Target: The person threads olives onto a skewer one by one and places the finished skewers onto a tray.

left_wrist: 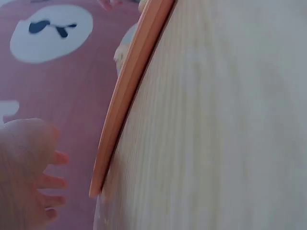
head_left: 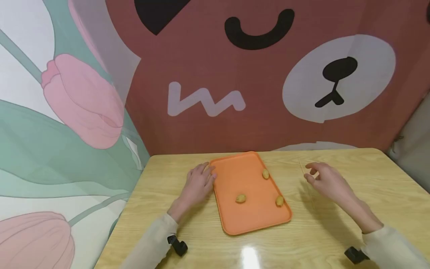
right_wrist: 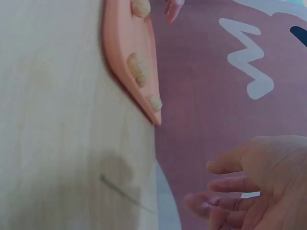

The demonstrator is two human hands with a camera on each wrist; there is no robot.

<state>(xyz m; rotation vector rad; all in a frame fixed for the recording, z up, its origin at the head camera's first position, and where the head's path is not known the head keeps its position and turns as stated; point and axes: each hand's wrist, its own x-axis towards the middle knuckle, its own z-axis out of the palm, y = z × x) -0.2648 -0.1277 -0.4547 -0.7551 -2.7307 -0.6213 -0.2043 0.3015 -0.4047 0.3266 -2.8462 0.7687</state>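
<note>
An orange tray (head_left: 250, 220) (left_wrist: 127, 91) (right_wrist: 115, 43) bears three small, lumpy yellow-brown pieces: one left of centre (head_left: 240, 198), two along the right side (head_left: 265, 173) (head_left: 279, 201). At the tray's upper left edge is the left hand (head_left: 198, 185) (left_wrist: 26, 167), fingers spread and relaxed, holding nothing; contact with the rim cannot be told. Right of the tray, the right hand (head_left: 330, 183) (right_wrist: 259, 187) hovers with loosely bent fingers. A thin stick (head_left: 301, 166) (right_wrist: 120, 191) lies by its fingertips in the head view; the right wrist view shows it on the table, apart from the fingers.
The light wooden table (head_left: 151, 201) reaches back to a hanging cloth (head_left: 201, 134) with a large bear face. Patterned cloth with pink tulips (head_left: 84, 101) hangs on the left. A grey surface (head_left: 413, 142) stands at the far right.
</note>
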